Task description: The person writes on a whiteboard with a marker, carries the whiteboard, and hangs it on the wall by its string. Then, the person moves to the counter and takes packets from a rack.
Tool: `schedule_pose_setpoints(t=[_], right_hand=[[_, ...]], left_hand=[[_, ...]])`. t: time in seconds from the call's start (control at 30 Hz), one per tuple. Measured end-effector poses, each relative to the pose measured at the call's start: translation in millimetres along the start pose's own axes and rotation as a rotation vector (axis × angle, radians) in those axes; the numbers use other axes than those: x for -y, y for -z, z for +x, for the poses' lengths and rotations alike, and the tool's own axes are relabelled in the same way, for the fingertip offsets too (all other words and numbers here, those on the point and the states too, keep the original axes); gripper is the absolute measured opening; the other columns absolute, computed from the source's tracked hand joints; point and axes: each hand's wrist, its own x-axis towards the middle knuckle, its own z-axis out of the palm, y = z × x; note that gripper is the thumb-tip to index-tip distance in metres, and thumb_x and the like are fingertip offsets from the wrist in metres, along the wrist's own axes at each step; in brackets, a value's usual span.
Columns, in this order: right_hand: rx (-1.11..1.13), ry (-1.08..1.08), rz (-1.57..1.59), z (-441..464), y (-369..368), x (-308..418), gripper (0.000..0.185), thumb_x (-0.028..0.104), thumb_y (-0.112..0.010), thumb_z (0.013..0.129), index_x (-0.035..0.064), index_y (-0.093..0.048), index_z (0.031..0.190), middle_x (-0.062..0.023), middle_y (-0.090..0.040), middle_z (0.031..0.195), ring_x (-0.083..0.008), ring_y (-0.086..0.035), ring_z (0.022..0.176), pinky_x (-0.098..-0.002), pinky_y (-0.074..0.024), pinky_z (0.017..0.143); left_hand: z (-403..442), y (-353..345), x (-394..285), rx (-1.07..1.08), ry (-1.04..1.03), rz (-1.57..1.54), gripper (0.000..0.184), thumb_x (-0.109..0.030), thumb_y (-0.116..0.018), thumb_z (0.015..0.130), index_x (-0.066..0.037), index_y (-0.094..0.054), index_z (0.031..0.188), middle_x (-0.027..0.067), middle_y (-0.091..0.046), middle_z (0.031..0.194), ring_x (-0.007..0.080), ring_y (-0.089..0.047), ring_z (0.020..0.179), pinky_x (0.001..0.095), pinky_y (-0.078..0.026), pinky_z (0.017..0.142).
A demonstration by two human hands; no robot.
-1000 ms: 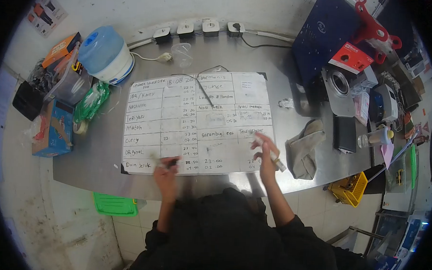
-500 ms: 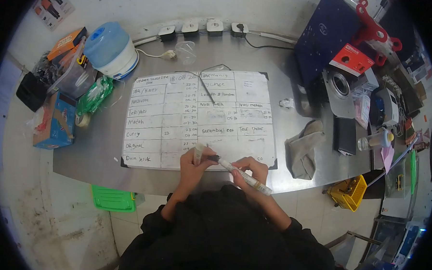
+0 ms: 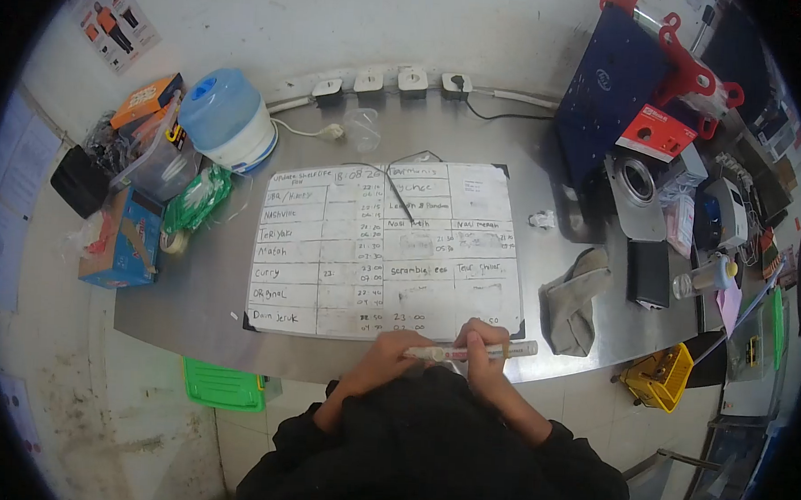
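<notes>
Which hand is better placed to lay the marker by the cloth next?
Probably the right hand: it grips the marker and is nearer the cloth than the left hand.

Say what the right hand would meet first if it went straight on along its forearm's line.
Most likely the board: the right hand points up and left over its lower edge. Depth is unclear, so hand and marker might pass above it.
</notes>
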Motion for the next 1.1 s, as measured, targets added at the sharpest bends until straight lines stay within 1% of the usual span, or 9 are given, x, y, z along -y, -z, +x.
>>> schedule_pose_setpoints(t=[0.1,0.17,0.23,0.33,0.4,0.5,0.7,0.97,1.1], right_hand=[[-0.093,0.139,-0.018,-1,-4,-2,0.024,0.013,-0.048,0.081,0.0002,-0.051,0.061,-0.0074,-0.047,0.05,-0.0155,-0.044,0.043,-0.0291,-0.0339,0.044],[-0.139,0.239,0.0,2,-6,10,0.025,0.015,-0.048,0.082,0.0013,-0.051,0.061,-0.0073,-0.048,0.051,-0.016,-0.045,0.044,-0.0288,-0.0342,0.044],[-0.189,0.198,0.101,0,-8,22,0.027,0.018,-0.046,0.079,0.0016,-0.05,0.058,-0.0069,-0.048,0.051,-0.0143,-0.041,0.043,-0.0286,-0.0307,0.041],[-0.18,0.311,0.268,0,-6,34,0.032,0.02,-0.045,0.083,0.0026,-0.05,0.056,-0.006,-0.048,0.047,-0.0144,-0.041,0.036,-0.0287,-0.0311,0.036],[-0.181,0.498,0.289,3,-5,36,0.035,0.022,-0.046,0.084,0.0033,-0.049,0.055,-0.0062,-0.05,0.047,-0.0151,-0.043,0.035,-0.0289,-0.0324,0.035],[-0.145,0.789,0.321,9,-3,37,0.04,0.028,-0.049,0.088,0.0048,-0.047,0.056,-0.0063,-0.053,0.047,-0.0159,-0.047,0.032,-0.0271,-0.0356,0.031],[-0.157,1.212,0.185,13,-1,63,0.039,0.028,-0.044,0.093,0.0072,-0.042,0.06,-0.0062,-0.053,0.046,-0.0128,-0.046,0.032,-0.0222,-0.0345,0.029],[-0.333,1.054,0.455,16,-10,74,0.036,0.015,-0.045,0.087,0.0089,-0.033,0.054,-0.0042,-0.043,0.04,-0.0114,-0.032,0.026,-0.0249,-0.0266,0.026],[-0.46,0.942,0.584,16,-11,53,0.036,0.015,-0.046,0.085,0.0104,-0.032,0.052,-0.0037,-0.042,0.04,-0.0111,-0.031,0.027,-0.0258,-0.0243,0.026]], left_hand=[[4,-17,-6,0.098,-0.037,-0.038,0.018,-0.009,-0.064,0.08,-0.003,-0.063,0.097,0.0083,-0.064,0.078,0.0184,-0.061,0.071,0.0303,-0.047,0.065],[-1,-30,-9,0.141,0.219,-0.249,0.02,-0.02,-0.062,0.086,-0.002,-0.063,0.095,0.0059,-0.059,0.072,0.0142,-0.055,0.066,0.0298,-0.044,0.062],[-5,-39,16,0.213,0.232,-0.387,0.029,-0.031,-0.059,0.089,-0.001,-0.061,0.09,0.0033,-0.055,0.07,0.0109,-0.048,0.064,0.0294,-0.041,0.058],[4,-32,-6,0.226,0.08,-0.307,0.029,-0.031,-0.057,0.09,-0.003,-0.06,0.085,0.0056,-0.056,0.069,0.0163,-0.052,0.062,0.0321,-0.041,0.056],[14,-29,-17,0.181,-0.297,-0.198,0.033,-0.035,-0.054,0.091,-0.003,-0.059,0.081,0.0095,-0.056,0.068,0.0255,-0.055,0.061,0.0352,-0.041,0.055],[21,-28,-26,0.231,-0.36,-0.256,0.039,-0.038,-0.048,0.092,-0.003,-0.059,0.079,0.0128,-0.055,0.068,0.0318,-0.055,0.062,0.0375,-0.041,0.055],[30,-38,-54,0.156,-0.396,-0.434,0.049,-0.037,-0.035,0.096,-0.003,-0.051,0.063,0.0089,-0.048,0.057,0.0264,-0.047,0.05,0.0355,-0.038,0.048],[35,-52,-70,0.022,-0.486,-0.539,0.045,-0.026,-0.038,0.095,-0.004,-0.046,0.057,0.0093,-0.046,0.053,0.0249,-0.044,0.044,0.0335,-0.035,0.043],[39,-50,-71,-0.034,-0.287,-0.215,0.044,-0.024,-0.04,0.095,-0.003,-0.047,0.056,0.0101,-0.046,0.053,0.0229,-0.043,0.043,0.0327,-0.035,0.043]])
